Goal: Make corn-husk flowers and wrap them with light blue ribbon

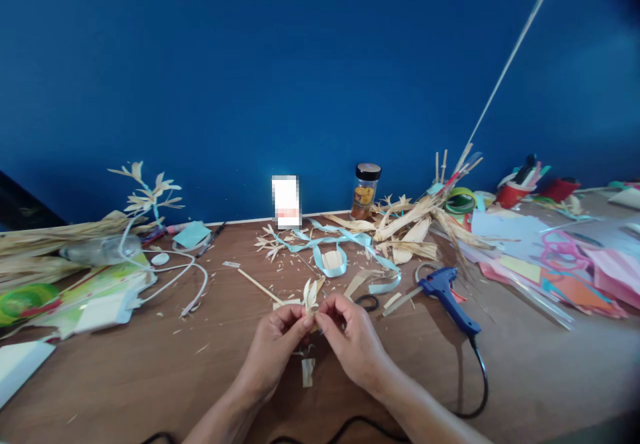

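Beyond the pinched petals (311,293), jar (365,194) markings blur

Far and right of centre, a clear jar with a black lid (364,197) stands by the deep blue wall (250,64). Farther right, a red cup (510,195) holds slim items; nearer lie pink-handled scissors (567,252). Left, a clear plastic bottle (97,251) lies beside a looped white cable (203,291), a round green-and-yellow object (27,301) nearer.

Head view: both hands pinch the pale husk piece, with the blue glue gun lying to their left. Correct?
Left hand and right hand do pinch the pale husk piece, but the head view shows the blue glue gun to their right, not left.
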